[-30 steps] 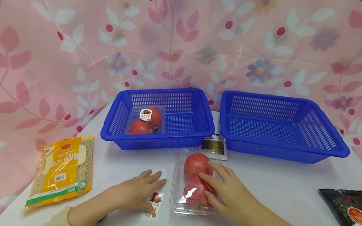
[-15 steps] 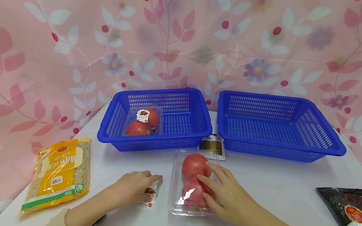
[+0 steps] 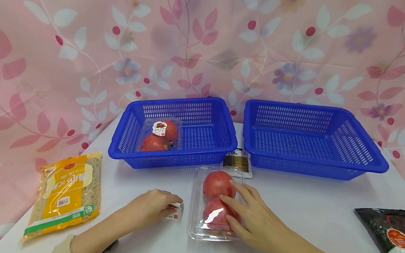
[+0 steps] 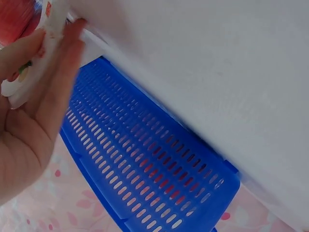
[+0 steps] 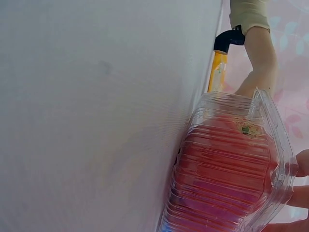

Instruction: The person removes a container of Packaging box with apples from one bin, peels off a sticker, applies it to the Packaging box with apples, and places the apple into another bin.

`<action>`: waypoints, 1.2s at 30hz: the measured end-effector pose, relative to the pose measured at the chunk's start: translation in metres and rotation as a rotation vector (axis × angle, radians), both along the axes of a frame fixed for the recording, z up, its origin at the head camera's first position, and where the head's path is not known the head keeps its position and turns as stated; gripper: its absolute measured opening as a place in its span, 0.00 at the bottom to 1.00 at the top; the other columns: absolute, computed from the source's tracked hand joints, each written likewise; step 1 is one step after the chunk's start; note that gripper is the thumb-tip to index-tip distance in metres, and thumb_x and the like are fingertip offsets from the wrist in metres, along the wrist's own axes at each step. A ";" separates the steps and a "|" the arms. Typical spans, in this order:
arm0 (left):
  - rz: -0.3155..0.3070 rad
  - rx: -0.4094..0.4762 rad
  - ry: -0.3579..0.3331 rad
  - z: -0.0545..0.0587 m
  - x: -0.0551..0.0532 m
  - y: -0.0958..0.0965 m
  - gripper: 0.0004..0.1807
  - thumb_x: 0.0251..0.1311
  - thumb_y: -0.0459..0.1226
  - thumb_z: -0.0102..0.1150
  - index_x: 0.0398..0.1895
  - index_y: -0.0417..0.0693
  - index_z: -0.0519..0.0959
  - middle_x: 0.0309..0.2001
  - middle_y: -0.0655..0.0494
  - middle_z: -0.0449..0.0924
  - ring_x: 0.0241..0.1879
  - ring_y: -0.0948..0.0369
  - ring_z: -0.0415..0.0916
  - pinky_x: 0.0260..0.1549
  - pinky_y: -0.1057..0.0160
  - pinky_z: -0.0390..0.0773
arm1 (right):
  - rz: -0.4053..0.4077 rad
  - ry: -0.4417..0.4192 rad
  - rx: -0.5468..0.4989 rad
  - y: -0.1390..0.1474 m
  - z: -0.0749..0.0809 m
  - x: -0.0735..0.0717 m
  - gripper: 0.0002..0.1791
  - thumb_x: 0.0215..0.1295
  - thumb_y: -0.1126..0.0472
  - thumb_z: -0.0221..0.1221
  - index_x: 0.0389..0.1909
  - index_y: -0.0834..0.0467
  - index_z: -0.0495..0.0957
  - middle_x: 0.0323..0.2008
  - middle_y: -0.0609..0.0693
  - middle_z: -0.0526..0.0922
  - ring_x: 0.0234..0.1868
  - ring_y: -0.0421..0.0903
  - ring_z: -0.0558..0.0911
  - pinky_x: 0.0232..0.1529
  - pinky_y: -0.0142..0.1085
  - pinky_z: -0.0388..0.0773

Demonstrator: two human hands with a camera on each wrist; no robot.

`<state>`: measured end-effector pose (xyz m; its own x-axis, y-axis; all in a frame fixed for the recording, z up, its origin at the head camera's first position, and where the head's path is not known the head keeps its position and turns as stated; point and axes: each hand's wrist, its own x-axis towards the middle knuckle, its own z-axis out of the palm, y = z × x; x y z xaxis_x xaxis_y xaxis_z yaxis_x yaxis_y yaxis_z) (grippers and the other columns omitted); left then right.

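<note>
Just left of the clear plastic box, my left hand (image 3: 154, 207) pinches a small white label (image 3: 176, 212) printed with red fruit. The left wrist view shows the label (image 4: 41, 63) between thumb and fingers, partly covered by them. My right hand (image 3: 255, 220) rests with spread fingers on the lid of the clear plastic box (image 3: 193, 229). Inside that box lie two round red fruits (image 3: 217, 185), seen through the ribbed plastic in the right wrist view. Their exact kind is not certain.
A blue basket (image 3: 170, 163) at the back left holds a similar labelled fruit box (image 3: 160, 135). Beside it stands another blue basket (image 3: 313, 168), with a gold-and-white packet (image 3: 238, 162) partly under the baskets' edges. A yellow grain bag (image 3: 66, 194) lies left, a black food bag (image 3: 399, 249) right.
My left hand has gone from spread fingers over the label to pinching it, lifting it from the tabletop. My right hand stays on the fruit box.
</note>
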<state>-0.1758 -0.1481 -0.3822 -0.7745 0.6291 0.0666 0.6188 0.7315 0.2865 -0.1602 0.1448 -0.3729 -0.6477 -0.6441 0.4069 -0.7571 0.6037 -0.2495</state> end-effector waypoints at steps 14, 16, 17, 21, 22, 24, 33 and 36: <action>0.026 0.225 0.001 0.009 0.001 0.002 0.22 0.48 0.30 0.66 0.50 0.45 0.77 0.50 0.52 0.75 0.47 0.58 0.75 0.39 0.65 0.77 | 0.035 0.048 -0.023 -0.001 0.000 -0.003 0.23 0.54 0.58 0.62 0.54 0.56 0.76 0.60 0.61 0.65 0.58 0.56 0.65 0.48 0.49 0.74; 0.049 0.271 0.014 0.013 0.003 0.002 0.25 0.47 0.30 0.67 0.52 0.46 0.75 0.51 0.52 0.74 0.47 0.58 0.74 0.37 0.67 0.78 | 0.042 0.063 -0.028 -0.001 0.000 -0.003 0.23 0.54 0.59 0.63 0.53 0.56 0.76 0.60 0.61 0.65 0.58 0.56 0.65 0.48 0.48 0.74; 0.054 0.302 0.035 0.014 0.004 0.002 0.26 0.46 0.30 0.68 0.52 0.46 0.75 0.51 0.52 0.74 0.45 0.59 0.75 0.34 0.69 0.78 | 0.044 0.066 -0.031 -0.001 0.001 -0.003 0.23 0.53 0.59 0.63 0.52 0.56 0.77 0.60 0.61 0.65 0.58 0.56 0.65 0.48 0.48 0.74; 0.033 0.472 0.167 0.019 0.005 0.005 0.28 0.41 0.28 0.70 0.50 0.45 0.74 0.47 0.53 0.77 0.41 0.60 0.76 0.27 0.76 0.76 | 0.052 0.061 -0.042 -0.001 0.003 -0.003 0.21 0.53 0.60 0.63 0.50 0.56 0.78 0.59 0.60 0.66 0.58 0.55 0.65 0.47 0.48 0.74; 0.013 0.511 0.209 0.021 0.005 0.007 0.27 0.41 0.27 0.70 0.49 0.44 0.75 0.46 0.53 0.77 0.41 0.60 0.77 0.26 0.76 0.76 | 0.056 0.060 -0.045 -0.001 0.004 -0.003 0.20 0.52 0.60 0.64 0.49 0.56 0.78 0.59 0.60 0.66 0.58 0.55 0.65 0.47 0.48 0.75; -0.026 0.568 0.274 0.025 0.006 0.009 0.26 0.39 0.26 0.71 0.47 0.44 0.76 0.46 0.54 0.78 0.43 0.60 0.77 0.26 0.76 0.76 | 0.065 0.058 -0.058 -0.002 0.006 -0.003 0.20 0.52 0.60 0.64 0.48 0.55 0.78 0.58 0.60 0.67 0.58 0.54 0.65 0.47 0.48 0.75; -0.113 0.583 0.266 0.043 0.007 0.031 0.26 0.44 0.27 0.68 0.50 0.46 0.78 0.49 0.53 0.78 0.45 0.61 0.77 0.29 0.76 0.76 | 0.149 0.185 -0.176 -0.011 0.019 0.001 0.18 0.68 0.48 0.45 0.46 0.52 0.78 0.54 0.57 0.71 0.57 0.53 0.65 0.51 0.53 0.62; -0.142 0.600 0.252 0.049 0.007 0.041 0.23 0.45 0.27 0.68 0.48 0.45 0.79 0.48 0.52 0.79 0.45 0.60 0.77 0.28 0.77 0.75 | 0.183 0.253 -0.265 -0.016 0.026 0.003 0.19 0.69 0.48 0.43 0.43 0.54 0.78 0.51 0.56 0.73 0.55 0.53 0.67 0.50 0.52 0.58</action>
<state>-0.1686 -0.1075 -0.3335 -0.6022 0.5209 0.6050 0.7983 0.3966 0.4532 -0.1575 0.1289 -0.3472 -0.3908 -0.5908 0.7059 -0.9033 0.3935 -0.1708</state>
